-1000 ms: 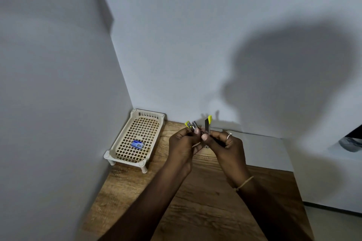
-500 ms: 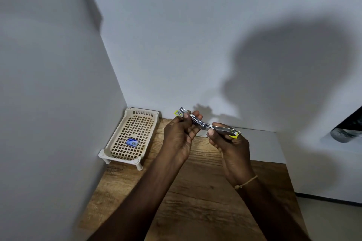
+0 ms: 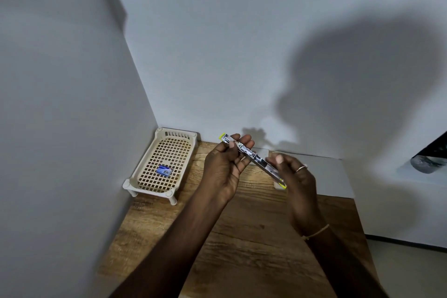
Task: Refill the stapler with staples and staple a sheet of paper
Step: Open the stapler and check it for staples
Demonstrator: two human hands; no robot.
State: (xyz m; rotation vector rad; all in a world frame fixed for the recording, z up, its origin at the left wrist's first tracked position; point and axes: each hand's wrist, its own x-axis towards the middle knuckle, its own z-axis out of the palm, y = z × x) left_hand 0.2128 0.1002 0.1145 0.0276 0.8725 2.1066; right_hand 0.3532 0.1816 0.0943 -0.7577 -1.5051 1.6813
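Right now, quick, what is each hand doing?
Left hand: grips one end of the opened stapler.
Right hand: holds its other end.

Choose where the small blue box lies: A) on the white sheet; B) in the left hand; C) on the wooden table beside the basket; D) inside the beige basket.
D: the blue box rests on the mesh floor of the beige basket; left hand and right hand hold only the stapler.

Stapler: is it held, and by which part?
Both hands hold the opened stapler: the left hand pinches its upper-left half, the right hand its lower-right end.
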